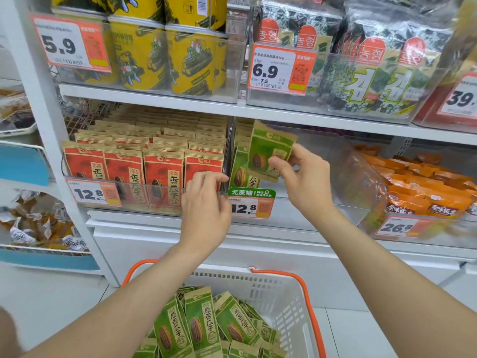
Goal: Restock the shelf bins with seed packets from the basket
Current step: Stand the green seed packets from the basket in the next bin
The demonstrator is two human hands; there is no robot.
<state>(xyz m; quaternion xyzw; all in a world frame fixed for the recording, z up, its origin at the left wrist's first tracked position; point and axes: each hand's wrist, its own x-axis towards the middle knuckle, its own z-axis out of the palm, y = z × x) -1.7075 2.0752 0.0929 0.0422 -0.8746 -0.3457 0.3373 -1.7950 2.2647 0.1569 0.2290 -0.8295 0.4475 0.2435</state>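
Currently the right hand (304, 179) pinches one green seed packet (265, 148); the left hand (206, 202) curls at the clear divider (228, 151), grip unclear; four red packets (124, 166) stand in front.

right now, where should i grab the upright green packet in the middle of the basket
Pinch its flat top seam, coming down from above: the green packet stands on end in the basket, other packets crowding its sides, top edge free.

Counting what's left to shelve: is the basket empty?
No, the basket holds a pile of green packets.
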